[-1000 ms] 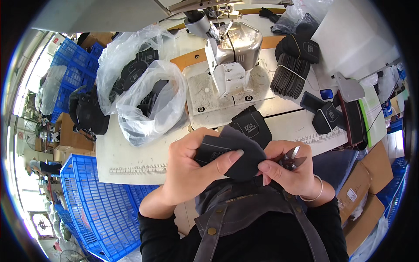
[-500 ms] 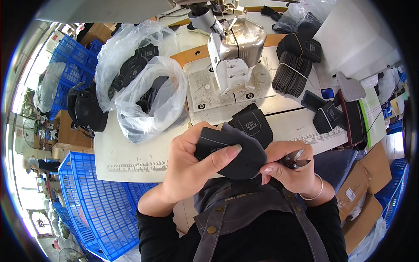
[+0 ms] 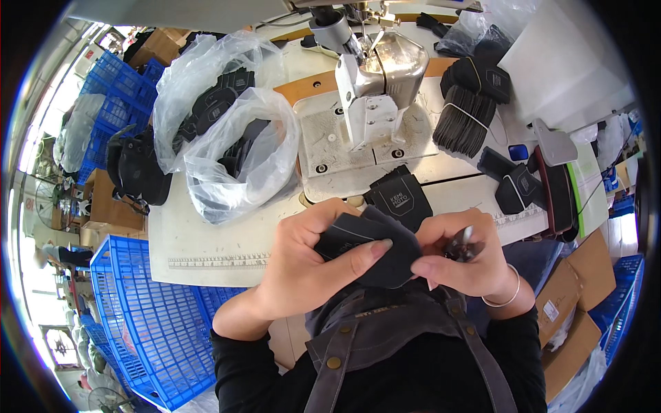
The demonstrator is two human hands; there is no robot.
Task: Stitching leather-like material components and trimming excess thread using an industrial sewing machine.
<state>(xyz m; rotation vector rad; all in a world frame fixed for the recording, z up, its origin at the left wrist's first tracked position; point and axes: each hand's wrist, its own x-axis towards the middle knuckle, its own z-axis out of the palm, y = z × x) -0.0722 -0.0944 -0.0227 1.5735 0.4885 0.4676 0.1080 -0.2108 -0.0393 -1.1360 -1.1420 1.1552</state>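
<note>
My left hand [image 3: 299, 258] is closed on a black fabric piece [image 3: 398, 258], thumb on top, above my apron at the table's front edge. The piece has a rounded end, a stitched line and pale print; it is folded or layered. My right hand [image 3: 454, 265] is closed too, with metal thread snips [image 3: 463, 248] tucked in the palm. Its thumb and forefinger pinch at the right edge of the piece; whether a thread is between them I cannot tell. Just beyond my hands, similar black pieces [image 3: 398, 196] lie on the table.
A sewing machine [image 3: 382, 82] stands beyond my hands. Left of it are clear plastic bags [image 3: 237, 186] with black pieces. To its right sit a banded stack of black pieces [image 3: 465, 124] and a phone-like dark object [image 3: 494, 163]. A blue basket [image 3: 148, 316] and a cardboard box [image 3: 575, 296] flank me.
The fabric piece has tilted and bent in my left hand, its grey underside now less visible. The snips have turned slightly in my right hand. The view has shifted a little.
</note>
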